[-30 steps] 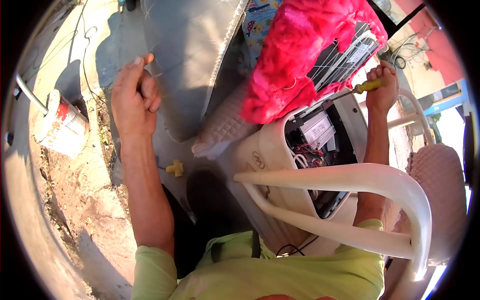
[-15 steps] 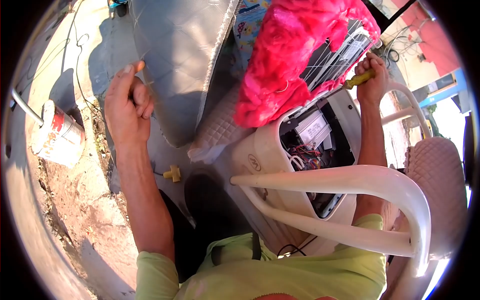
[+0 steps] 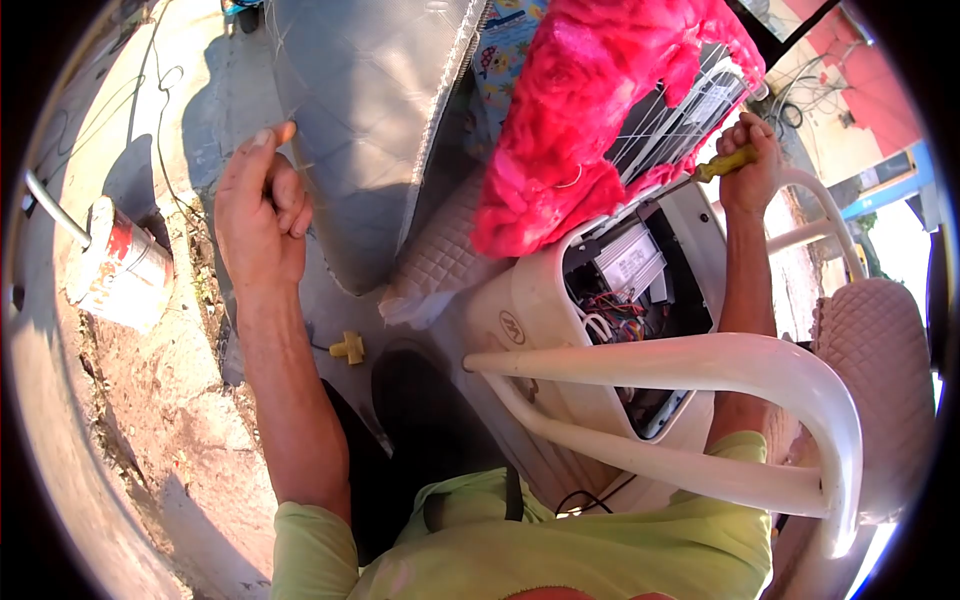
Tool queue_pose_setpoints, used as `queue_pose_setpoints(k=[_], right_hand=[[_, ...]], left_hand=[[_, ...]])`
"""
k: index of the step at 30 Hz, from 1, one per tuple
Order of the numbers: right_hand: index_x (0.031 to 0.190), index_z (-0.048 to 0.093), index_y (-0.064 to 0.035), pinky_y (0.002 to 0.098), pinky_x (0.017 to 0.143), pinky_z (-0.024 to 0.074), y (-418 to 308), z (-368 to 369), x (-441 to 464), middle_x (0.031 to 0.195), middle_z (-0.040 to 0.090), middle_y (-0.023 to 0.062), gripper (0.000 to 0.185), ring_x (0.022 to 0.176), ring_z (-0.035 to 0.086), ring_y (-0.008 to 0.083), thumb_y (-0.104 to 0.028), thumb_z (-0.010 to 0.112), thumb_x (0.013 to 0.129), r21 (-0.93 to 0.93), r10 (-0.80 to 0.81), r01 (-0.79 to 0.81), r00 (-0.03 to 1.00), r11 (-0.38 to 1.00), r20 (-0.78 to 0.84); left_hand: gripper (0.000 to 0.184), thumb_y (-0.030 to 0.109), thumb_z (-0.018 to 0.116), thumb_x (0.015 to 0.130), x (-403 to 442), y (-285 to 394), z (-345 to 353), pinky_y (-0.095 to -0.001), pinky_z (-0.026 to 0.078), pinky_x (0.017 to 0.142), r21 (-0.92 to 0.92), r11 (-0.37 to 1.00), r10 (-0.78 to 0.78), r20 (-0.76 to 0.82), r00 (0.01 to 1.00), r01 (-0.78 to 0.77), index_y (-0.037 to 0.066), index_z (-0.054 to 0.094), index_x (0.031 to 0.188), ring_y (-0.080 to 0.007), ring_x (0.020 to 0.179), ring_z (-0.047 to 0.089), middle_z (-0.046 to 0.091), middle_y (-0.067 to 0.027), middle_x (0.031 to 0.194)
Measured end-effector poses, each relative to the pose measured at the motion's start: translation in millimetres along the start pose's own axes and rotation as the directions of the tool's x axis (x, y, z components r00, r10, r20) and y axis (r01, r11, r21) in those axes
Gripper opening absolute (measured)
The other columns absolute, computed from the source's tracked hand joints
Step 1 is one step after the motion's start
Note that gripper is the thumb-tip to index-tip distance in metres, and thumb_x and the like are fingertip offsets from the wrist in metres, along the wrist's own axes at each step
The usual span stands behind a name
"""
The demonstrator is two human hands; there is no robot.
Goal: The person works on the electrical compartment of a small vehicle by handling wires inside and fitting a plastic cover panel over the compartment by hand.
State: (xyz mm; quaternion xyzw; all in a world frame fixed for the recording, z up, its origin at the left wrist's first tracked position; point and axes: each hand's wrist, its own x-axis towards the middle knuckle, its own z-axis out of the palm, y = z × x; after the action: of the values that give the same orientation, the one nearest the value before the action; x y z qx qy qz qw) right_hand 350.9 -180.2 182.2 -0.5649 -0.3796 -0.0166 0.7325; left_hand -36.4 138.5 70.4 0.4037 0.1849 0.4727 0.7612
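the right hand is closed around the yellow handle of the screwdriver, whose shaft points toward the near edge of the pink cover. the screwdriver lies well apart from the left hand, across the cover and the grey cushion. that hand is half curled with one finger reaching out beside the cushion; whether it grips anything, i cannot tell. between the arms is the open white box, with a silver module and wires inside. the white rail crosses in front of the box.
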Motion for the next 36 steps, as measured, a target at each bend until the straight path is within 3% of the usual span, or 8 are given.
queue_pose_setpoints(k=[9, 15, 17, 19, 25, 27, 28, 36], right_hand=[[0.107, 0.061, 0.0043, 0.0337, 0.066, 0.0435, 0.8, 3.3, 0.4, 0.083, 0.049, 0.0069, 0.027, 0.073, 0.049, 0.0193, -0.019, 0.054, 0.095, -0.013, -0.007, 0.007, 0.999, 1.0, 0.037], [0.109, 0.062, 0.0044, 0.0328, 0.065, 0.0425, -1.3, 12.0, 0.2, 0.079, 0.049, 0.0076, 0.026, 0.069, 0.049, 0.0204, -0.012, 0.048, 0.094, 0.107, 0.022, -0.061, 0.944, 0.992, 0.329], [0.111, 0.061, 0.0039, 0.0332, 0.071, 0.046, -2.5, 19.2, 4.1, 0.085, 0.054, 0.0079, 0.028, 0.076, 0.054, 0.0194, -0.012, 0.047, 0.094, -0.106, 0.037, -0.009, 0.965, 0.994, 0.261], [0.112, 0.061, 0.0035, 0.0334, 0.075, 0.0478, -2.0, 28.0, 5.7, 0.09, 0.058, 0.0083, 0.029, 0.081, 0.057, 0.0185, -0.013, 0.046, 0.095, -0.408, 0.014, 0.029, 0.995, 0.913, 0.101], [0.126, 0.059, -0.0005, 0.0374, 0.087, 0.0513, -23.7, 24.0, -11.1, 0.102, 0.067, 0.0141, 0.036, 0.095, 0.066, 0.0237, -0.021, 0.044, 0.099, -0.823, -0.07, 0.249, 0.966, 0.511, 0.248], [0.126, 0.059, -0.0012, 0.0397, 0.089, 0.0511, -37.0, 29.8, -19.8, 0.105, 0.069, 0.0169, 0.037, 0.1, 0.068, 0.0276, -0.023, 0.045, 0.101, -0.898, -0.069, 0.25, 0.968, 0.362, 0.241], [0.126, 0.059, -0.0026, 0.0411, 0.088, 0.0517, -41.5, 27.3, -19.9, 0.106, 0.07, 0.0192, 0.036, 0.099, 0.069, 0.032, -0.026, 0.048, 0.102, -0.893, -0.039, 0.236, 0.97, 0.384, 0.239], [0.109, 0.063, -0.0051, 0.0386, 0.069, 0.0528, -62.8, 27.3, -12.7, 0.077, 0.07, 0.0136, 0.033, 0.075, 0.071, 0.0263, -0.035, 0.069, 0.096, -0.984, 0.114, 0.134, 0.982, 0.12, 0.148]], left_hand=[[0.028, 0.024, 0.058, 0.103, 0.1, -0.6, -0.4, -0.0241, 0.026, 0.042, 0.004, 1.0, 0.001, 0.001, 1.0, -0.001, -0.002, 0.066, 0.111, -0.0063, 0.043, 0.029, 0.042, 0.0025, 0.058], [0.029, 0.025, 0.055, 0.105, -0.6, 0.2, 1.7, -0.0233, 0.021, 0.041, 0.014, 1.0, -0.013, -0.024, 1.0, 0.013, 0.0, 0.066, 0.114, -0.0054, 0.042, 0.027, 0.038, 0.0042, 0.057], [0.029, 0.025, 0.055, 0.105, -0.1, 0.9, 1.4, -0.0233, 0.021, 0.041, 0.02, 1.0, -0.014, -0.031, 0.999, 0.015, 0.0, 0.065, 0.114, -0.0055, 0.043, 0.027, 0.038, 0.0042, 0.057], [0.029, 0.026, 0.055, 0.105, -0.4, 1.7, -0.8, -0.0234, 0.022, 0.042, 0.026, 1.0, -0.016, -0.033, 0.999, 0.016, 0.0, 0.065, 0.115, -0.0056, 0.043, 0.027, 0.038, 0.0041, 0.057], [0.03, 0.026, 0.056, 0.104, 1.7, 7.0, -7.0, -0.0234, 0.022, 0.042, 0.031, 0.999, -0.01, -0.032, 0.999, 0.011, -0.001, 0.063, 0.115, -0.0056, 0.044, 0.027, 0.038, 0.004, 0.058], [0.03, 0.026, 0.057, 0.104, 1.8, 6.3, -6.4, -0.0234, 0.022, 0.042, 0.039, 0.999, -0.002, -0.022, 1.0, 0.003, -0.001, 0.063, 0.115, -0.0056, 0.044, 0.027, 0.038, 0.0039, 0.058], [0.03, 0.026, 0.057, 0.104, 1.9, 4.7, -4.8, -0.0234, 0.022, 0.042, 0.042, 0.999, -0.009, -0.031, 0.999, 0.01, -0.001, 0.063, 0.115, -0.0056, 0.044, 0.027, 0.038, 0.0038, 0.058], [0.03, 0.023, 0.056, 0.103, 3.1, -2.5, -0.2, -0.0233, 0.025, 0.041, 0.053, 0.998, -0.018, -0.018, 1.0, 0.019, -0.004, 0.063, 0.114, -0.0061, 0.042, 0.029, 0.041, 0.0027, 0.058]])
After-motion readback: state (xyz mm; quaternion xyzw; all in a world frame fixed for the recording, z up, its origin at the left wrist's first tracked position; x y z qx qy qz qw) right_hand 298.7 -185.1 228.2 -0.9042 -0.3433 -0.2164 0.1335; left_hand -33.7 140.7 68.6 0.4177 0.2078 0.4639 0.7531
